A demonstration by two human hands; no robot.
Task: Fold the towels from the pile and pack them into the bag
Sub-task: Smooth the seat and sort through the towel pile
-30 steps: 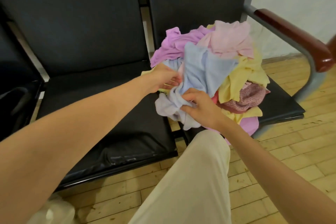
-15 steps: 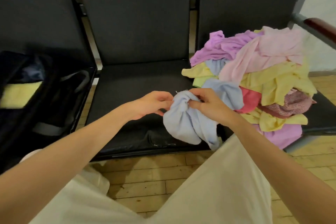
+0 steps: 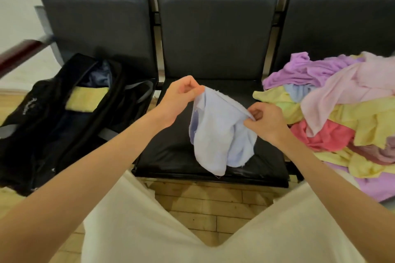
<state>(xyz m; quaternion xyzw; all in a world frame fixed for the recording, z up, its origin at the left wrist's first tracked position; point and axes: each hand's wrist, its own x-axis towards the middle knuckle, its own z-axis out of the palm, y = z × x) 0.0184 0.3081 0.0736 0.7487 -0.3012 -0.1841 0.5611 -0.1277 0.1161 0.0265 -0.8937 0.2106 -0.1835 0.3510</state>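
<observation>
Blue towel (image 3: 222,134) lifted off pile (image 3: 342,113), bag (image 3: 53,126) leftward, middle seat (image 3: 171,156) beneath

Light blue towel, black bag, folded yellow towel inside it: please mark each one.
light blue towel (image 3: 220,134), head view, middle of the hanging cloth.
black bag (image 3: 38,121), head view, near side panel.
folded yellow towel (image 3: 86,99), head view, centre of its top face.

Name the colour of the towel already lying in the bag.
Pale yellow: the folded towel inside the black bag, clearest in the head view.
</observation>
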